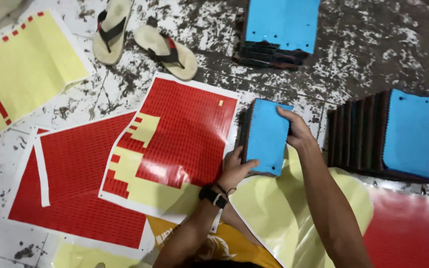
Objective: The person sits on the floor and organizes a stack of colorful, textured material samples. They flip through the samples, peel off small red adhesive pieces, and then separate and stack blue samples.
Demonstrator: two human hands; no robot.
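blue-faced stack (266,136) on floor, beside red sticker sheet (175,134) | left hand (235,167) clasps lower-left edge, right hand (296,130) clasps top-right corner | step: squaring stack | next: firm two-sided hold, likely

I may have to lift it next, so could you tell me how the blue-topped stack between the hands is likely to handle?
The blue-topped stack is probably floppy: it looks like many thin layers. Both the left hand and right hand grip its ends, suggesting layers could slide or splay. It likely won't roll, lying flat.
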